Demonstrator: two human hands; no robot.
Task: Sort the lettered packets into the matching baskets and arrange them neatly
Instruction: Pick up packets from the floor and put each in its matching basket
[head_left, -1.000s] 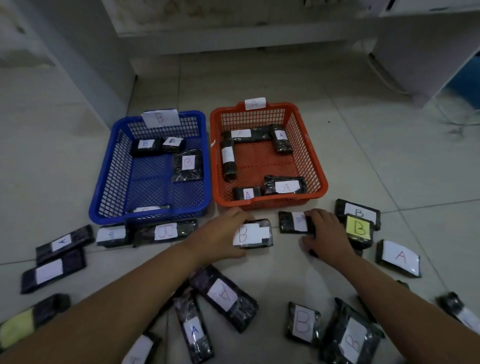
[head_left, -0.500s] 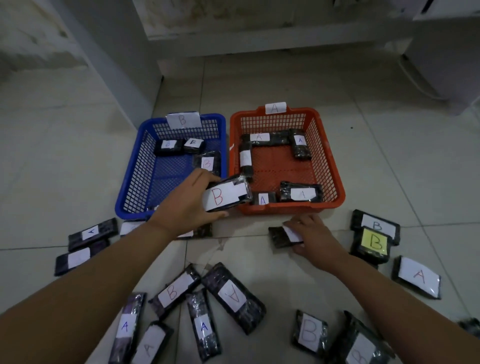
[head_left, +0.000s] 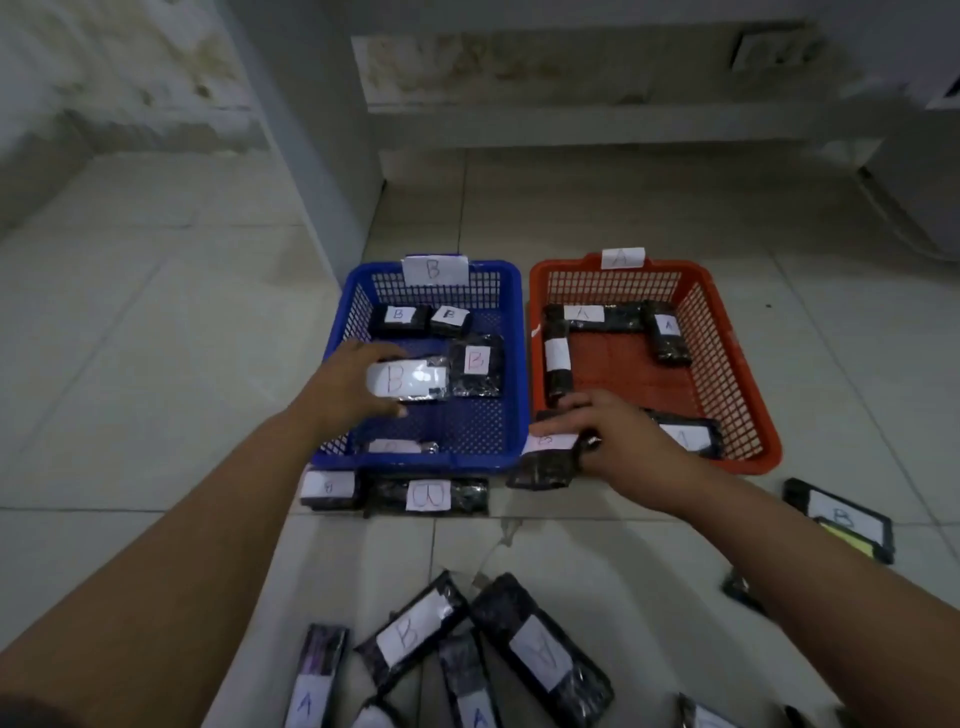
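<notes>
While your left hand (head_left: 347, 384) holds a black plastic-wrapped packet with a white B label (head_left: 410, 381) over the blue mesh plastic basket (head_left: 511, 364), fingers curled round its near end, watch your right hand (head_left: 618, 441): it pinches another black B-labelled packet (head_left: 545, 460) right at the orange mesh plastic basket (head_left: 748, 395), so it could slip into the A side. Blue basket shows three B packets; orange shows A packets along its walls.

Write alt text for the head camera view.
The left hand holds a B packet inside the blue basket, while the right hand grips another packet at the front edge of the orange basket. More lettered packets lie on the tiled floor.
</notes>
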